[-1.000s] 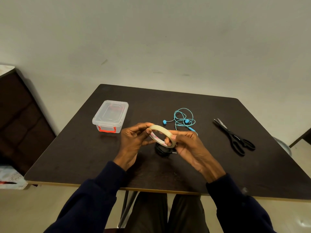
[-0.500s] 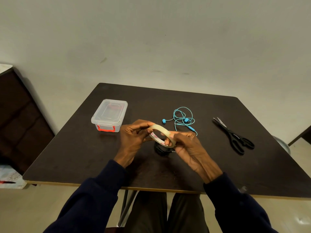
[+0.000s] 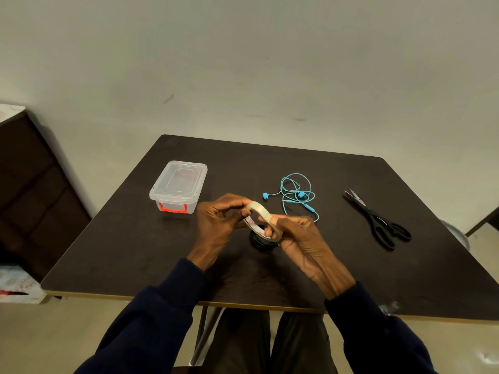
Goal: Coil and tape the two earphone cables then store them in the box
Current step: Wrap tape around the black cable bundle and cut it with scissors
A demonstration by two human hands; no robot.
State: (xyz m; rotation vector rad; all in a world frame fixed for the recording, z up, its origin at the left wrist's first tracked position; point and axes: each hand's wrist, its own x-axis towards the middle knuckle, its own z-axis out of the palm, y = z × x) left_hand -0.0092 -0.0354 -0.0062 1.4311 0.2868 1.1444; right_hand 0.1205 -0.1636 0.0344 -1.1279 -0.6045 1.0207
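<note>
With a pinching grip, left hand (image 3: 216, 224) and right hand (image 3: 301, 240) hold a glossy translucent tape ring (image 3: 266, 216) above the black coiled cable (image 3: 259, 243) on the matte dark surface (image 3: 135, 252), thin turquoise cable (image 3: 297, 194) looped loosely beyond.

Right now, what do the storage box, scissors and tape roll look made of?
Storage box: clear glossy plastic, see-through walls, red clip handle.
Scissors: black handles, likely matte plastic; blades pale grey, probably steel.
Tape roll: translucent glossy film, probably on a card core with red print inside.
</note>
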